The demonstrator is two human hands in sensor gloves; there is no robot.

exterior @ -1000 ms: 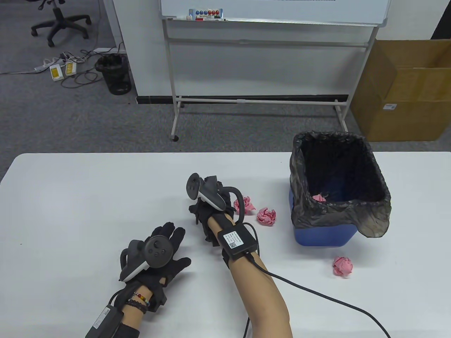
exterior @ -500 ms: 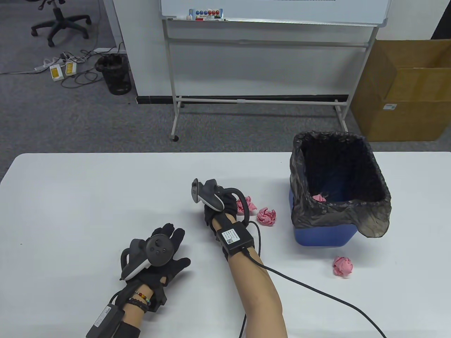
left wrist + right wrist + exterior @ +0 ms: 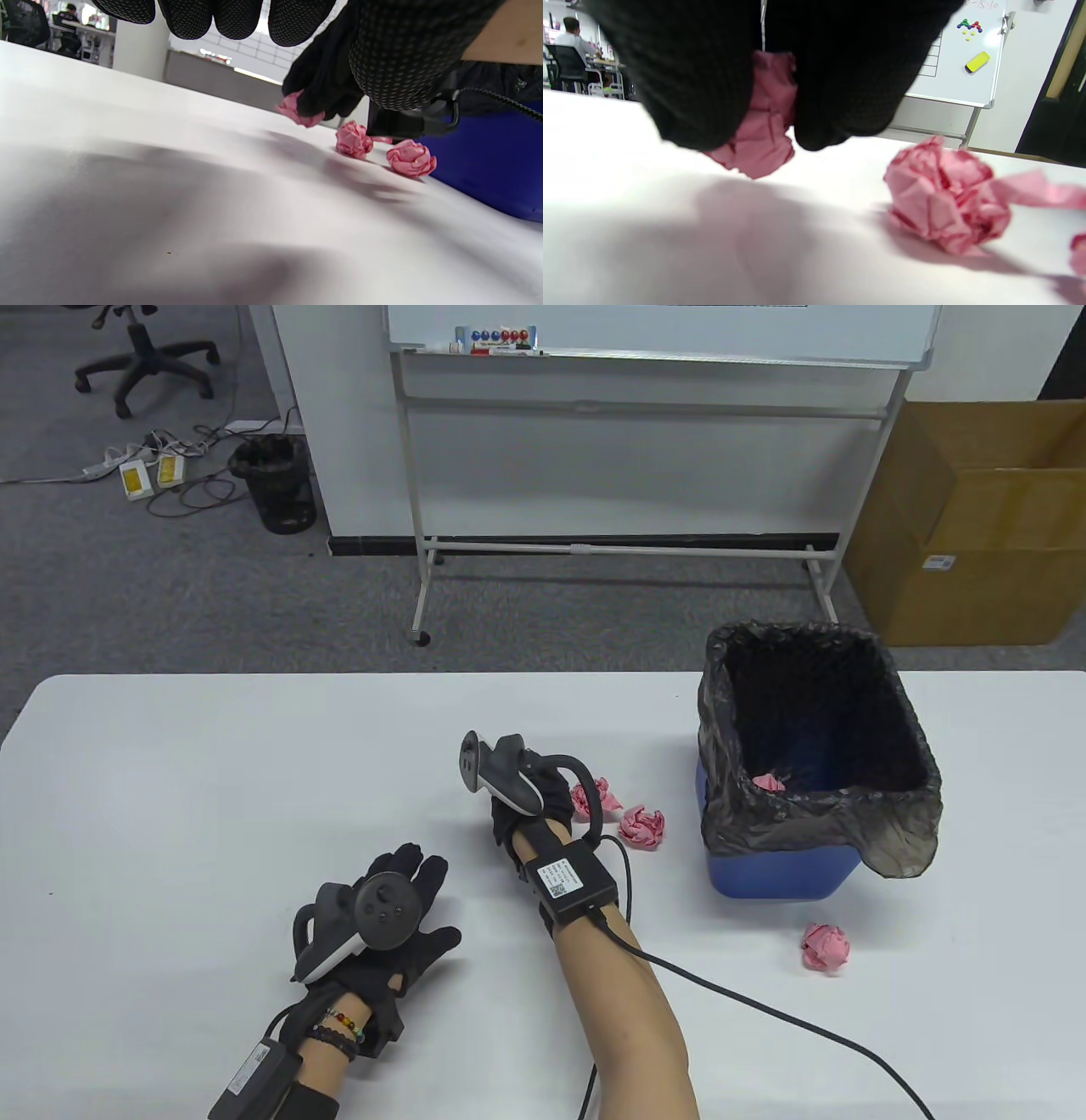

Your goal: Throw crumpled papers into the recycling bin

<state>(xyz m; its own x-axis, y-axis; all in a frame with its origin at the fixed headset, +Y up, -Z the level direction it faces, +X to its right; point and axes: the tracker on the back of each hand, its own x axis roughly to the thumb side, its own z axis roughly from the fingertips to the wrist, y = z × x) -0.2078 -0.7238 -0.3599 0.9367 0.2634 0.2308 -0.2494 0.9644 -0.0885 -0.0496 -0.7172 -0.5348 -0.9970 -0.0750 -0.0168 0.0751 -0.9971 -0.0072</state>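
White table (image 3: 212, 780): pink paper ball (image 3: 759, 127) pinched between right-hand fingers (image 3: 695, 84).

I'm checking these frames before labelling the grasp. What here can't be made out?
- Bin contents: table view, its near wall hides the floor; only one pink ball shows.
- Right hand fingers: table view, the tracker covers them; in the right wrist view they are blurred around the gripped paper.
- Left hand palm: hidden against the table.
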